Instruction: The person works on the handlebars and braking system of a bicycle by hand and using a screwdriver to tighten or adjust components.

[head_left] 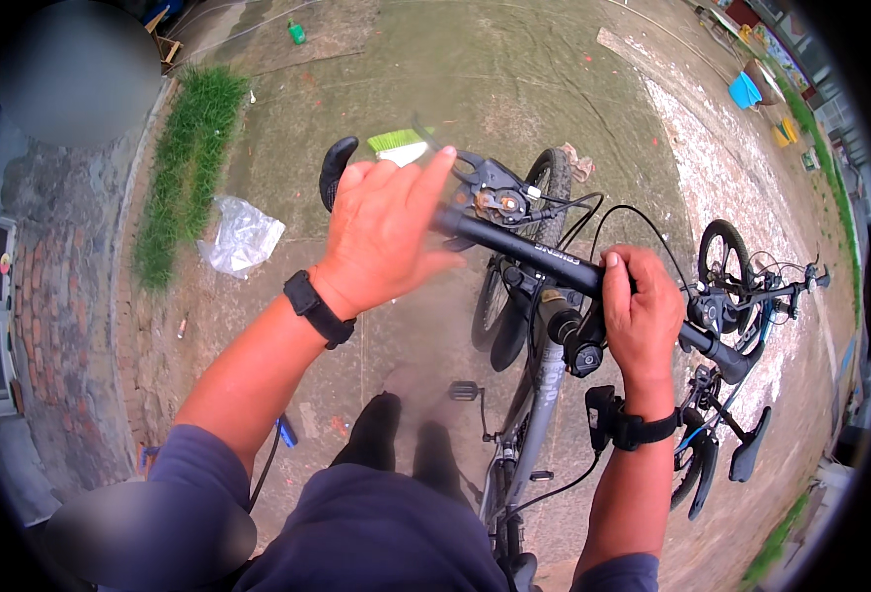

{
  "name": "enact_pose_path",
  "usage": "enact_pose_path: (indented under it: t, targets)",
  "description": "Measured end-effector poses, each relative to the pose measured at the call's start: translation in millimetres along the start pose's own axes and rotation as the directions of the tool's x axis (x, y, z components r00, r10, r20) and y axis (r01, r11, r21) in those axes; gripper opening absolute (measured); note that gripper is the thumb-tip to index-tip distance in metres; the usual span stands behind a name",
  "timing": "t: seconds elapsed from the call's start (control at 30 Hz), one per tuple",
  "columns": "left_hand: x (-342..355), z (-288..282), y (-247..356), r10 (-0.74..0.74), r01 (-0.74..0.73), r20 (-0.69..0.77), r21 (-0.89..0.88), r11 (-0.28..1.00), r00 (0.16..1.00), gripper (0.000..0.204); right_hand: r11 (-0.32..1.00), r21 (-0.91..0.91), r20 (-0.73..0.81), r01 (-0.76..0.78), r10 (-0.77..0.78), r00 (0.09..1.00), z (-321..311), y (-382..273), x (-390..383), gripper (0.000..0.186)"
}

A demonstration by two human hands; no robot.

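I stand beside a grey bicycle (542,414) with a black handlebar (544,259). My right hand (643,306) is wrapped round the bar beside the stem. Over the bar's left part is my left hand (381,227), its thumb and index finger stretched apart; the other fingers are bent and partly hidden. Past that hand the curved black end of the grip (337,170) shows. The index fingertip is next to the brake lever and shifter unit (494,192), where rust-coloured and shiny metal parts are exposed. A faint blurred streak lies above that fingertip.
Behind the bar, a brush with green bristles (396,146) shows. Clear plastic sheeting (242,235) lies by a grass strip (189,163) and brick wall. A second bicycle (726,326) is at right. Farther off are a green bottle (297,34) and blue bucket (744,91).
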State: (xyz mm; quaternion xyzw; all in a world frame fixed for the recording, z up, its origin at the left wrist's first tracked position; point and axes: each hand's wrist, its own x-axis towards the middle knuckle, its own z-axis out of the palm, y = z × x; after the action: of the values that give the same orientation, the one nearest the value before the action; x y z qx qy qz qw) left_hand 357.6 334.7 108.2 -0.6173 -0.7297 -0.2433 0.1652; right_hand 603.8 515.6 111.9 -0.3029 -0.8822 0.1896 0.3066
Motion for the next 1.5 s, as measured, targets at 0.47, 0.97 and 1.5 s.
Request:
enact_pose_path:
  t: [0.47,0.97,1.5]
  targets:
    - [6,18,6,0.027,-0.022,-0.073,0.068,0.997,0.997,0.088,0.999,0.025,-0.015,-0.02,0.02,1.0,-1,20,1,0.008]
    - [21,24,12,0.052,-0.048,-0.069,0.058,0.997,0.996,0.09,0.999,0.043,-0.016,-0.018,0.019,1.0,-9,35,8,0.009]
    - [23,29,14,0.034,-0.028,-0.109,0.051,0.998,0.994,0.096,0.999,0.031,-0.015,-0.006,0.007,1.0,-10,40,13,0.009]
